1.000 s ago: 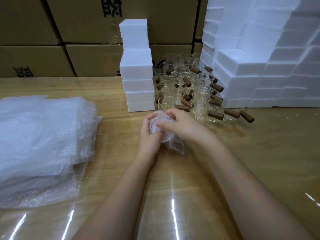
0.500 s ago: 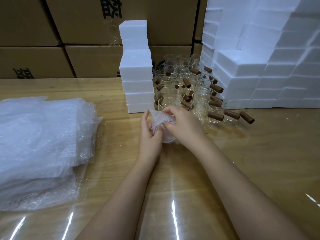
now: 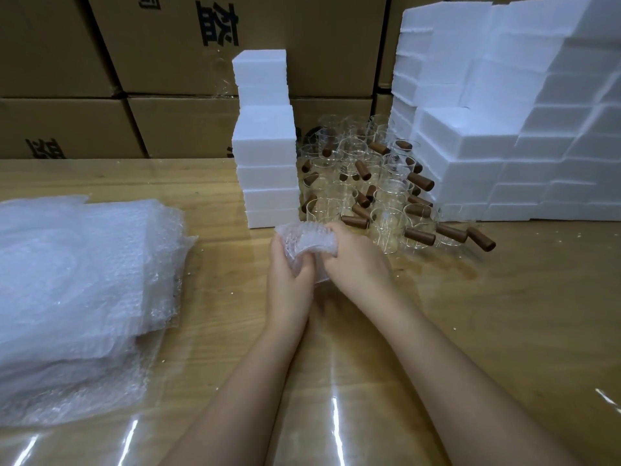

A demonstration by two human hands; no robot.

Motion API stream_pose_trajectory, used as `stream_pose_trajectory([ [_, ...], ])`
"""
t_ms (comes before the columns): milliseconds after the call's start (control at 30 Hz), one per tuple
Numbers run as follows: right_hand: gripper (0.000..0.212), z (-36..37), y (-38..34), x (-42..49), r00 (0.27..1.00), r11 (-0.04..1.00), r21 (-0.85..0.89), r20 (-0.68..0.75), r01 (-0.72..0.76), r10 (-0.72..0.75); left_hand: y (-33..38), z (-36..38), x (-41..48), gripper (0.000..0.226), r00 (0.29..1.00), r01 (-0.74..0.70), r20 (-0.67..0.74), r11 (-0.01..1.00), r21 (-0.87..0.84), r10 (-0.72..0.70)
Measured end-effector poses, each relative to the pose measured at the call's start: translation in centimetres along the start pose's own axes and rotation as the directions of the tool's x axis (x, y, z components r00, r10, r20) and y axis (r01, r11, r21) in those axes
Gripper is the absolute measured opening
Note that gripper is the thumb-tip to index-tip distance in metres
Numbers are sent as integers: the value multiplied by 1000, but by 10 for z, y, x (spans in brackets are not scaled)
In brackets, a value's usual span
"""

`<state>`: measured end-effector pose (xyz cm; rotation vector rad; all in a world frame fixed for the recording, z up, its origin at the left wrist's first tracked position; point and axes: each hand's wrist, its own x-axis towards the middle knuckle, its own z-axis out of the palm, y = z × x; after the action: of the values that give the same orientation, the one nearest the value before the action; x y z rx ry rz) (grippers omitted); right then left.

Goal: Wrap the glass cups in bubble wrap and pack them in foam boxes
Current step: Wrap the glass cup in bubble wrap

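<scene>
Head view. Your left hand (image 3: 285,274) and right hand (image 3: 356,260) both hold the wrapped cup (image 3: 304,240), each grip curled round the bubble wrap, just in front of the foam stack (image 3: 265,142) above the counter (image 3: 504,314). Bare cups (image 3: 369,183) with brown handles stand just right of the stack. The wrap pile (image 3: 74,280) lies well left of it.

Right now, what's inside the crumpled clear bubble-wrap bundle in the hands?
Only the clear bubble-wrap bundle shows, gripped by left hand and right hand. What it wraps is fully covered; cannot tell.
</scene>
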<state>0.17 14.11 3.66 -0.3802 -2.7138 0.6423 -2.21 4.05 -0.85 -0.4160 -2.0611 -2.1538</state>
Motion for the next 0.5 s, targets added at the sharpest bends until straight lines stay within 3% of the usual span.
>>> stream_pose_trajectory([
  [100,39,-3,2,0,999,992,-122,-32,28,-32,8,-3,-5,72,987,-158,64,975,154,150],
  [167,32,-9,5,3,999,990,-140,-5,31,-32,11,-8,-7,72,925,-362,233,878,312,299],
  [233,21,-18,11,7,998,996,-84,68,-9,14,13,-12,-8,79,846,-499,413,771,394,337],
  [267,26,-24,14,8,990,998,-39,129,-43,48,13,-14,-8,84,816,-540,466,737,406,342],
  [367,27,-36,24,8,951,989,104,299,-110,74,8,-13,-6,99,767,-619,500,670,410,403],
  [433,20,-38,25,6,934,978,178,356,-108,39,5,-8,-5,104,796,-581,444,721,377,410],
  [500,10,-35,20,3,940,959,278,338,-50,-49,4,-7,-3,95,873,-420,361,881,217,328],
])
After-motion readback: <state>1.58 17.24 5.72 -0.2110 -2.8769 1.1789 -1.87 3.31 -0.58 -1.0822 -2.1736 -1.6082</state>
